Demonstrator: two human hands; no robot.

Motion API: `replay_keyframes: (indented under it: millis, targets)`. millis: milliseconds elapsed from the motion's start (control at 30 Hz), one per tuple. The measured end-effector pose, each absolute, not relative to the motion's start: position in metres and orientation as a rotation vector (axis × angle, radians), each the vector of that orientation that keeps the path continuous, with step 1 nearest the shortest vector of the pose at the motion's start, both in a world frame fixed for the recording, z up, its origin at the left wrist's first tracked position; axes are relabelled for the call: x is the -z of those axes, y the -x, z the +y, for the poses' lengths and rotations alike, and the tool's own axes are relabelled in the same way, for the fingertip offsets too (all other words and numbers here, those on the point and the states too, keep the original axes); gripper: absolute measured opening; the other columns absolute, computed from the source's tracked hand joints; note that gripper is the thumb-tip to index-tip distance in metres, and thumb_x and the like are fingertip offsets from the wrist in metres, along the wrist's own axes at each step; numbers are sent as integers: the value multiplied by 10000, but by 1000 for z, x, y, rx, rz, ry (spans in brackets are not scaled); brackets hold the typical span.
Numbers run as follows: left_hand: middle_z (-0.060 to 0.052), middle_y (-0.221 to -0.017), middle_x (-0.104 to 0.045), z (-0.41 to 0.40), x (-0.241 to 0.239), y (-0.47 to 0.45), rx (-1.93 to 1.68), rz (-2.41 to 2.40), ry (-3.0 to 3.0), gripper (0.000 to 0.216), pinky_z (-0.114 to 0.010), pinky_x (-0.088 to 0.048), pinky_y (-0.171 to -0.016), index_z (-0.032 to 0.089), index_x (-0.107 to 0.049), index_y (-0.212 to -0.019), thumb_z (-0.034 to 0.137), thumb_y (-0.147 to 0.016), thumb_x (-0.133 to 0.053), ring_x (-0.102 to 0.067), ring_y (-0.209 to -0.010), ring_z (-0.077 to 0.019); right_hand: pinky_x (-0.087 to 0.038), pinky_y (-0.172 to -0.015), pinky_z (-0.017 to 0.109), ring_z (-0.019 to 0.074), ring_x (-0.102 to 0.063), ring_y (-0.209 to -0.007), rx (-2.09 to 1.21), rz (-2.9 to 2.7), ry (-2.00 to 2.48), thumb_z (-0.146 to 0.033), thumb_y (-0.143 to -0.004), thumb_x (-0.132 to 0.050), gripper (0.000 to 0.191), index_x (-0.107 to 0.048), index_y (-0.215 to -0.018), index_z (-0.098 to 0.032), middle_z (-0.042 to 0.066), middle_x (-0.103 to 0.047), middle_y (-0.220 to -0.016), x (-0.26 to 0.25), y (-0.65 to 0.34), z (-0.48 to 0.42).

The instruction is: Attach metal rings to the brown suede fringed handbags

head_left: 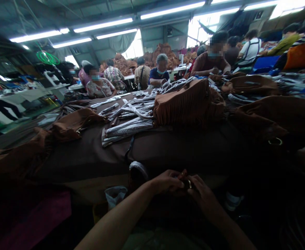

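The left hand (168,182) and right hand (203,194) meet fingertip to fingertip at the near edge of the desk (90,156), pinched together on a small metal ring (189,183); what else they grip is too dark to tell. Farther in lie wrapped straps (128,128), and a fringed brown bag (186,104) sits mid-desk, with people (159,71) seated along the far edge
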State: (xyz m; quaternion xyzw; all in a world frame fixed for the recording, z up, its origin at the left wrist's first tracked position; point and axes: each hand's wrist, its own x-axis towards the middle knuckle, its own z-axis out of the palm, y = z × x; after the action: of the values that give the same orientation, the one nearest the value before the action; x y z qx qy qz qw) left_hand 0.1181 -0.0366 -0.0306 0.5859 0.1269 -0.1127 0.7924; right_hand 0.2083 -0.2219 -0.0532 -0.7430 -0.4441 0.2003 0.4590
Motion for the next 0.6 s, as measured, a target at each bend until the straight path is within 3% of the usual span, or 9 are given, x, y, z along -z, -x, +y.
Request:
replay_keyframes:
  millis: [367, 600]
  targets:
    - [42, -564, -476, -35, 29, -118, 272, 272, -1294, 315, -203, -245, -435, 99, -655, -805, 306, -585, -742, -363, -461, -61, -476, -938, 355, 237, -559, -1110, -645, -1183, 1790, -429, -894, -546, 413, -572, -1262, -244, 83, -595, -1166, 27, -218, -227]
    - [25, -632, -518, -36, 29, -118, 268, 257, -1290, 394, -207, -245, -449, 90, -664, -907, 333, -606, -739, -366, -478, -56, -497, -912, 342, 215, -591, -1067, -562, -1257, 1814, -413, -940, -484, 356, -565, -1251, -259, 80, -607, -1145, 37, -224, -226]
